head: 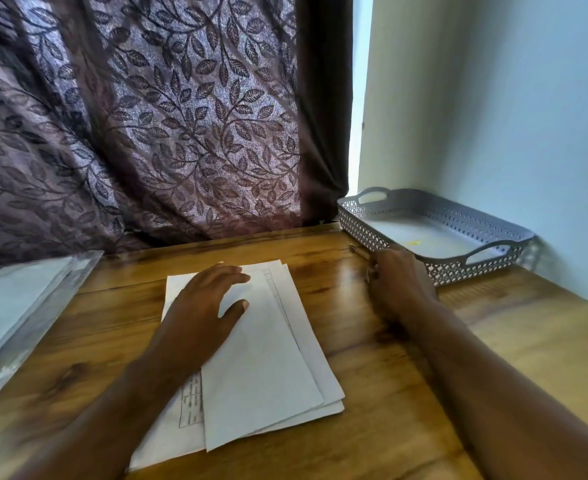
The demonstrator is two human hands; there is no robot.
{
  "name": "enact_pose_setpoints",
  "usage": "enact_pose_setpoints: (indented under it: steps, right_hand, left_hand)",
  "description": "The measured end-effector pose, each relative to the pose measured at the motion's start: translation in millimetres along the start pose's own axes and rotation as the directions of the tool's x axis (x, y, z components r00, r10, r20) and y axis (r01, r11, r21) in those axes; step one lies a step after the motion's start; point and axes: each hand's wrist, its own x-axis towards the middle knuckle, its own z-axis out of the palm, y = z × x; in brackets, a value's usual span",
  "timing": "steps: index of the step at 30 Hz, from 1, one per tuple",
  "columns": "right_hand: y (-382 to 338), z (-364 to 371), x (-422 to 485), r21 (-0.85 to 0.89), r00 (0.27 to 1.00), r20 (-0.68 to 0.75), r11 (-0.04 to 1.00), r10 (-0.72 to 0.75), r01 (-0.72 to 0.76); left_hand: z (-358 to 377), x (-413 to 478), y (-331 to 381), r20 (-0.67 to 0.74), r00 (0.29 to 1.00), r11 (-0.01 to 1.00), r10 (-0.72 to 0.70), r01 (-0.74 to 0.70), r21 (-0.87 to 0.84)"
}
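A loose stack of white paper sheets (268,358) lies on the wooden table (372,427); the bottom sheet shows a printed table at its lower left. My left hand (202,306) rests flat on the stack's upper left part with straight fingers. To the right of the stack, my right hand (399,285) hovers by the tray's near left corner. Its fingers are curled round a thin dark stick-like object (356,250) whose tip pokes out to the upper left. A small metal glint shows at the fingers; what it is cannot be told.
A grey perforated plastic tray (354,220) with two handles stands at the back right against the pale wall, with a tiny yellow speck inside. A clear plastic folder (19,306) holding paper lies at the table's left edge. A leaf-patterned curtain (164,116) hangs behind the table.
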Motion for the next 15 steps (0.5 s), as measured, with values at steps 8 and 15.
enact_pose_setpoints:
  steps: [8,15]
  right_hand:
    - [-5,7,0,0.087,1.0,0.008,0.996,-0.015,0.014]
    - [-52,6,-21,0.711,0.948,0.104,0.689,-0.301,0.14]
  left_hand:
    - [-1,-2,6,0.02,1.0,0.999,-0.007,0.008,-0.043]
    - [-11,-4,12,-0.122,0.992,0.989,-0.017,-0.002,-0.148]
